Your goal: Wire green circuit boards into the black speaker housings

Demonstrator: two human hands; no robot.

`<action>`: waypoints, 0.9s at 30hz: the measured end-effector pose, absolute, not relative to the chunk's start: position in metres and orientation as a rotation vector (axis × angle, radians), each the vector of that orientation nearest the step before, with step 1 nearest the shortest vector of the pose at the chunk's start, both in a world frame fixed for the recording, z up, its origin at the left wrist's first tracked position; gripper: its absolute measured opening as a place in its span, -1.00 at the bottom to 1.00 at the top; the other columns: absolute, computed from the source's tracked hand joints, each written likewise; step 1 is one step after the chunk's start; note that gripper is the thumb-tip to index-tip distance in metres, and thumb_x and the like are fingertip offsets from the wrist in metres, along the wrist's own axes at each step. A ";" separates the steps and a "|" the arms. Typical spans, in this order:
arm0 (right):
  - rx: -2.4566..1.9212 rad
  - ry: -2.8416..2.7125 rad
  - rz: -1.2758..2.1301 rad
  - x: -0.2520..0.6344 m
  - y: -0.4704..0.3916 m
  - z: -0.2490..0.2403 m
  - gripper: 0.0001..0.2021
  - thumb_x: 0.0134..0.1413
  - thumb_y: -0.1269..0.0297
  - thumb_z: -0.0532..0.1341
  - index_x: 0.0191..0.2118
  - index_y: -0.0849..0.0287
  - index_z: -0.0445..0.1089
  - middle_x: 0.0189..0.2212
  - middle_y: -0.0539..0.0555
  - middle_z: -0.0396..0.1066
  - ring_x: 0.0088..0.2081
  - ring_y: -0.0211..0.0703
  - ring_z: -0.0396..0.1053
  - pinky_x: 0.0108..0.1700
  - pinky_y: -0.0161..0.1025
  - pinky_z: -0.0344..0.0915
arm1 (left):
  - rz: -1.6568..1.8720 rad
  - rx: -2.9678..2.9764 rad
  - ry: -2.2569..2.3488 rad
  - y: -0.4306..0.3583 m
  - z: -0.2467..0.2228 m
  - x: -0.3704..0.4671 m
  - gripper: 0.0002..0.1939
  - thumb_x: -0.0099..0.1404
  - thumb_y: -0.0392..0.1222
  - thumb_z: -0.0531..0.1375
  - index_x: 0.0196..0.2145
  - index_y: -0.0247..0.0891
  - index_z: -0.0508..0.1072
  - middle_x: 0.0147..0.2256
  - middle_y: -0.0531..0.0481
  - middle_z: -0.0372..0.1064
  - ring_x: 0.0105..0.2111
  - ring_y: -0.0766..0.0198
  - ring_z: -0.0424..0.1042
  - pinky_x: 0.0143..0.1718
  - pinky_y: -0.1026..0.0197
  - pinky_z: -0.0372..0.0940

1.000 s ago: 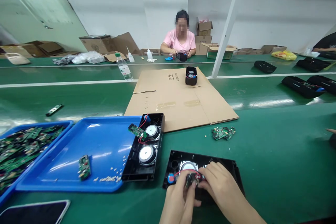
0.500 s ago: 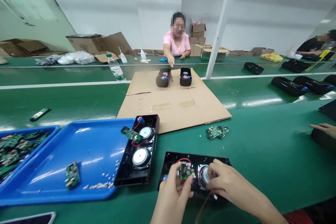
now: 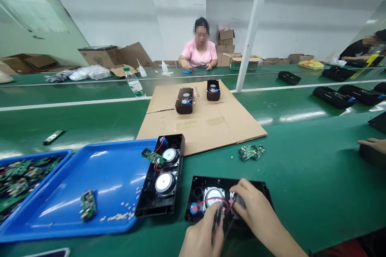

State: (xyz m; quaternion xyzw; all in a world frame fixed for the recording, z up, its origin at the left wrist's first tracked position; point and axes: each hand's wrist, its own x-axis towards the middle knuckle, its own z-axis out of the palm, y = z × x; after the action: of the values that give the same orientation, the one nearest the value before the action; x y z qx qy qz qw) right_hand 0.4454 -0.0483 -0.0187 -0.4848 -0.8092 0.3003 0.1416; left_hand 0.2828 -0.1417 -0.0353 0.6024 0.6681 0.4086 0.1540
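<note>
Lying flat on the green worktop, black speaker shell showed a round silver driver, blue part, red wires, left hand pinching a small circuit board, right hand curled over second driver.

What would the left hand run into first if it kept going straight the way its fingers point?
Probably the black speaker housing just ahead: the left hand points away up the table, toward its left speaker cone. Depth is uncertain.

Left hand low at the frame's bottom edge, fingers curled and pinched together pointing forward, right hand just beside it, forearm angling in from the lower right, fingers bent downward, both hands close together
</note>
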 end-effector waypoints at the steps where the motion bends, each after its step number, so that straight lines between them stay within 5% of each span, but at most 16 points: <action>1: -1.350 -2.303 1.026 0.447 -0.047 -0.013 -0.78 0.15 0.56 0.16 -0.23 0.16 0.51 -0.21 0.03 0.37 -0.24 -0.24 0.39 -0.22 -0.34 0.23 | 1.144 1.728 1.942 -0.141 -0.036 0.281 -0.64 0.34 -0.24 0.06 0.00 0.06 0.47 -0.40 0.08 0.66 -0.52 0.07 0.65 -0.46 0.24 0.44; 7: -1.082 -2.010 1.613 0.458 -0.030 0.003 -0.80 0.10 0.27 0.21 -0.32 0.13 0.61 -0.17 0.07 0.47 -0.18 -0.18 0.41 -0.14 -0.30 0.26 | 1.061 1.503 1.957 -0.133 -0.019 0.280 -0.66 0.37 -0.17 0.00 -0.05 -0.07 0.51 -0.43 0.00 0.66 -0.51 0.11 0.64 -0.46 0.26 0.39; 11: -1.269 -1.624 1.780 0.452 -0.028 -0.003 -0.63 -0.06 0.03 0.28 -0.22 0.22 0.50 -0.41 0.05 0.46 -0.39 -0.18 0.36 -0.32 -0.28 0.22 | 1.088 1.364 1.970 -0.130 -0.008 0.285 -0.74 0.35 -0.12 -0.01 -0.22 -0.08 0.48 -0.58 0.07 0.55 -0.62 0.17 0.55 -0.53 0.29 0.30; 14: -1.371 -1.650 1.707 0.445 -0.032 -0.002 -0.65 -0.08 0.02 0.24 -0.28 0.21 0.43 -0.47 0.03 0.43 -0.41 -0.17 0.34 -0.33 -0.28 0.21 | 1.167 1.223 1.975 -0.127 -0.008 0.291 -0.80 0.33 -0.02 0.04 -0.32 -0.07 0.42 -0.62 0.11 0.49 -0.65 0.19 0.52 -0.56 0.30 0.29; 22: -1.199 -2.087 1.349 0.449 -0.031 0.005 -0.62 0.28 0.08 0.07 -0.18 0.15 0.60 -0.19 0.11 0.51 -0.13 -0.09 0.44 -0.05 -0.21 0.28 | 1.250 1.172 1.973 -0.119 -0.014 0.299 -0.79 0.29 0.03 0.05 -0.29 -0.05 0.43 -0.61 0.12 0.52 -0.64 0.13 0.55 -0.57 0.25 0.34; 27: -1.184 -1.949 1.469 0.450 -0.022 0.003 -0.75 0.18 0.14 0.21 -0.31 0.15 0.60 -0.26 0.08 0.52 -0.17 -0.10 0.45 -0.07 -0.24 0.28 | 1.254 1.268 1.976 -0.121 -0.015 0.294 -0.81 0.31 -0.05 0.04 -0.28 -0.04 0.45 -0.61 0.13 0.52 -0.64 0.13 0.56 -0.58 0.26 0.36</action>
State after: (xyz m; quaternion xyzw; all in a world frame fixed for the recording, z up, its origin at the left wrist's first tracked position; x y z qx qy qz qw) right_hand 0.4503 -0.0216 0.0027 -0.4264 -0.7021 0.5291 0.2127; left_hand 0.2944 -0.1207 -0.0148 0.4629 0.7210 0.4576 0.2377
